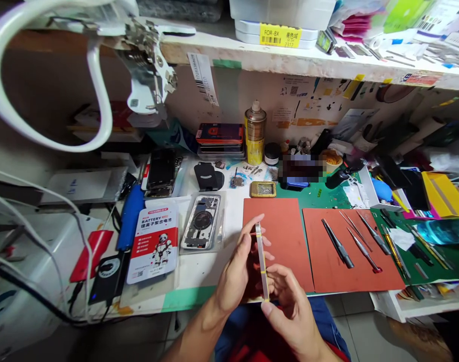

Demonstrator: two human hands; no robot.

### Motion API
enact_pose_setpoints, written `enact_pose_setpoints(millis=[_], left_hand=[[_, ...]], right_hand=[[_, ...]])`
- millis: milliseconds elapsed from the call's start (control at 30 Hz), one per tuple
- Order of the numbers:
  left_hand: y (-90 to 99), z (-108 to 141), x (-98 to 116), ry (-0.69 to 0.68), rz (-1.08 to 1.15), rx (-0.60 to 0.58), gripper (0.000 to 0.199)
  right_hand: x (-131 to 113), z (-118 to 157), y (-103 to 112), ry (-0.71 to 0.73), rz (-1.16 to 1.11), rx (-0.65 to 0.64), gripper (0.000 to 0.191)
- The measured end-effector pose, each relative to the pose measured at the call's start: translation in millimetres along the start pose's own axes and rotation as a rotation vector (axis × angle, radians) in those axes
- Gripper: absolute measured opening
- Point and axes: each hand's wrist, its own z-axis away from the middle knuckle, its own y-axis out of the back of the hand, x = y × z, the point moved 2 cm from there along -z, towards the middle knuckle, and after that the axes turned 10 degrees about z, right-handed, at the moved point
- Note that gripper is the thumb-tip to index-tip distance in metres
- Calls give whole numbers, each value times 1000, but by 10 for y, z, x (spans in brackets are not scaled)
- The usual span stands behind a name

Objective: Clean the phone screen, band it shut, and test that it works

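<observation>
A slim phone (260, 256) with a silvery frame stands on edge between my hands, its narrow side turned towards me. Several yellow bands or strips cross that side. My left hand (231, 269) holds the phone's upper part, thumb along one face and fingertips showing past the far side. Lower down, my right hand (289, 296) grips the bottom end with the thumb at the corner and fingers curled behind. Both faces of the phone are mostly out of sight. Beneath lies a reddish-brown mat (276, 216).
Tweezers (338, 244) and other hand tools lie on a second mat (319, 279). To the left are an opened phone (201, 221) and a battery package (154, 246). A spray can (255, 133) stands behind, under a low shelf (214, 54); a white lamp ring (106, 120) overhangs.
</observation>
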Motion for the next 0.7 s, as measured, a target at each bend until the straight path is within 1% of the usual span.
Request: enact_pose_setpoints(millis=[100,233,300,367,433,567,700], left_hand=[[21,-15,20,-36,-70,-8,56],[2,-67,40,-154,-181,20,38],[-21,-94,54,-194,-201,40,30],[-36,-112,65,-199,-197,59,27],[-33,-119,69,-186,-185,70,30],[6,-112,56,-176,-163,84,42],[0,-112,52,-177,-207,42,49]], right_hand=[[-29,-7,9,-18,-74,-18,47],[-18,2,13,-44,-102,-41,44],[4,13,19,-53,-116,-42,44],[22,20,32,-57,-129,-37,44],[30,14,50,-57,-153,-39,46],[17,-25,96,-73,-258,-54,48],[4,-42,125,-107,-320,-51,48]])
